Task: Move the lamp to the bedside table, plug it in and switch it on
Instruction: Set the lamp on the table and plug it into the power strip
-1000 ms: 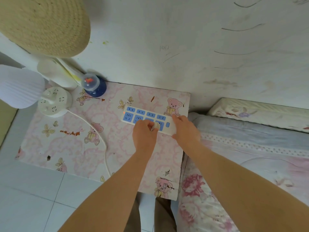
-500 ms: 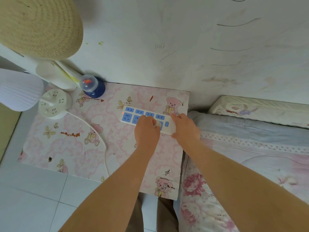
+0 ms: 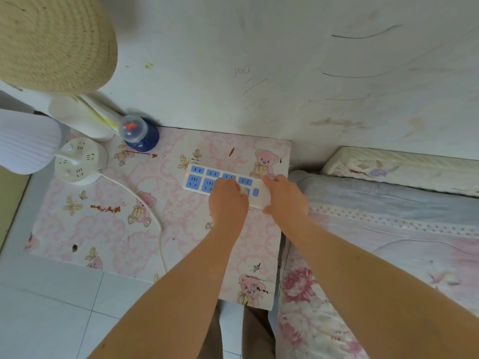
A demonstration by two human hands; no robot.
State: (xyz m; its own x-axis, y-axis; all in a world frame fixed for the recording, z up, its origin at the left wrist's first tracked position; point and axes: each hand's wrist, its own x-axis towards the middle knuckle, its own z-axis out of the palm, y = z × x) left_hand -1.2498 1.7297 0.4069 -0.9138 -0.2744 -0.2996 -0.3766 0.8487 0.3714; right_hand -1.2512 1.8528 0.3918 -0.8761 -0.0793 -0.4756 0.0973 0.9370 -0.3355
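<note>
The lamp stands at the left of the bedside table [image 3: 103, 229]: a white pleated shade [image 3: 24, 141] and a round white base [image 3: 80, 160] with sockets in it. Its white cord [image 3: 155, 224] runs across the pink bear-patterned tabletop toward my left arm. A white power strip [image 3: 204, 178] with blue sockets and a small red light lies near the table's right edge. My left hand [image 3: 228, 203] is closed on a white plug [image 3: 242, 190] pressed onto the strip. My right hand [image 3: 285, 198] grips the strip's right end.
A woven straw hat [image 3: 51, 40] hangs at the top left. A blue bottle with a clear cap [image 3: 140, 133] and a white cylinder [image 3: 77, 117] stand by the wall. The bed with floral bedding [image 3: 388, 242] adjoins the table on the right. White floor tiles [image 3: 51, 307] lie below.
My left hand has pushed slightly further onto the strip, covering more of the plug. My right hand stays on the strip's end. The view has shifted a little.
</note>
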